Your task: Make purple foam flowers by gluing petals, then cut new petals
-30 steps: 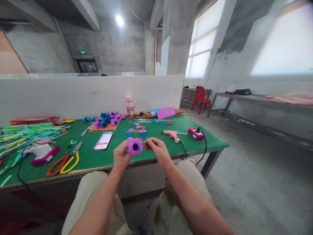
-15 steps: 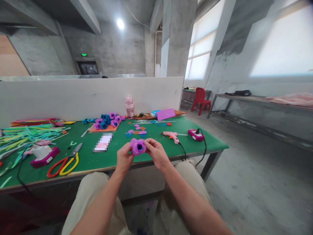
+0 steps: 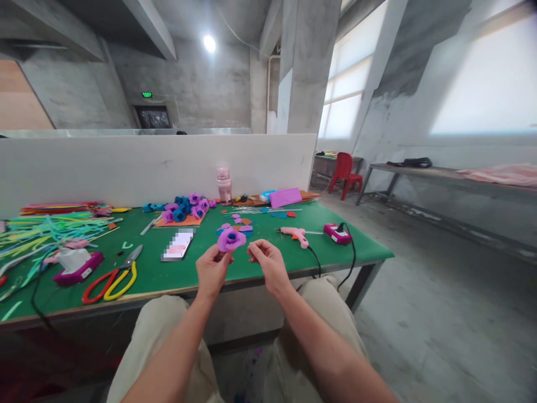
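Note:
My left hand (image 3: 212,273) pinches a purple paper flower (image 3: 225,244) from below. The flower's petals spread wide and tilt up, around a dark blue centre (image 3: 232,238). Just right of it is my right hand (image 3: 268,263), apart from the flower, its thumb and fingers drawn together with nothing visible in them. Beyond the flower, loose purple, blue and brown paper petals (image 3: 246,228) lie on the green table top (image 3: 268,224). A pile of finished-looking purple and blue flowers (image 3: 180,210) rests on an orange sheet at the back.
To the right are a pink glue gun (image 3: 296,234) and a magenta power socket (image 3: 337,233). A phone (image 3: 179,245), red-and-yellow-handled scissors (image 3: 113,280), another magenta socket (image 3: 79,267) and many coloured strips (image 3: 59,226) lie left. A pink bottle (image 3: 224,186) stands behind, by a white partition (image 3: 168,162).
My right hand has let go of the flower's right side and sits slightly apart. The left hand has tilted the flower upward and moved it slightly left.

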`<state>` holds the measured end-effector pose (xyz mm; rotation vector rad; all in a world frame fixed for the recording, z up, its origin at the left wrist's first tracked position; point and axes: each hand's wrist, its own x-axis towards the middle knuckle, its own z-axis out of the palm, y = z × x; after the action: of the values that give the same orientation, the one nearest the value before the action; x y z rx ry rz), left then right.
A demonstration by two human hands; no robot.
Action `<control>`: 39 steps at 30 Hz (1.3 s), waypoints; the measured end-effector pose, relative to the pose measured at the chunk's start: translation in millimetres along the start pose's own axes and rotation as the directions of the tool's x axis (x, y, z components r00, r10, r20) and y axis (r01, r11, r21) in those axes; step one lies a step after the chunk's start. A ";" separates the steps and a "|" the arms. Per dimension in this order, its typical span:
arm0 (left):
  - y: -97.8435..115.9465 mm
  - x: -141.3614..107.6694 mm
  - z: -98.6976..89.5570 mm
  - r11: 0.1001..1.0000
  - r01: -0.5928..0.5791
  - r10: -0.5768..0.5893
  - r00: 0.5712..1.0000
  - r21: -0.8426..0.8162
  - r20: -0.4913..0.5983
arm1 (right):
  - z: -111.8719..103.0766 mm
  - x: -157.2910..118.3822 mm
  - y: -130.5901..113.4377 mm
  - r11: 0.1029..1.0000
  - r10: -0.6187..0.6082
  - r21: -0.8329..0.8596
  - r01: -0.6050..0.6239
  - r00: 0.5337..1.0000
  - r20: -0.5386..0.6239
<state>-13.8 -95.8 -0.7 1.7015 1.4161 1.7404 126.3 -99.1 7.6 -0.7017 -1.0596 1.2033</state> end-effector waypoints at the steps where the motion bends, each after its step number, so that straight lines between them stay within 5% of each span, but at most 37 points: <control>1: -0.8 -0.9 -0.3 0.998 -0.062 0.062 0.998 0.011 -0.019 | 2.4 -1.6 -2.5 0.999 -0.049 -0.010 0.049 0.999 0.003; 4: -3.6 -2.5 -0.8 0.988 -0.152 0.152 0.988 -0.002 -0.025 | 7.6 -5.1 -8.1 0.995 -0.095 0.015 0.094 0.995 0.023; 11: 0.7 1.2 -5.8 0.989 -0.147 0.147 0.988 -0.018 0.045 | -3.9 3.4 -4.4 1.000 -0.006 0.020 0.006 1.000 0.001; 16: 5.7 4.2 -9.9 0.989 -0.143 0.146 0.986 -0.040 0.086 | -13.5 6.5 -12.0 0.999 -0.054 -0.006 0.053 0.997 -0.053; 27: 6.8 10.6 -9.3 0.990 -0.082 0.112 0.952 -0.113 0.286 | -3.7 -10.3 -35.7 0.998 0.057 -0.025 -0.054 0.986 0.156; 39: 9.0 9.4 -7.8 0.991 -0.071 0.099 0.956 -0.110 0.277 | 2.0 -14.3 -40.3 0.991 0.067 -0.116 -0.060 0.996 0.058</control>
<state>-19.4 -95.7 13.3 1.8914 1.1290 1.5077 140.0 -123.3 40.2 -0.7959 -1.1726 1.2331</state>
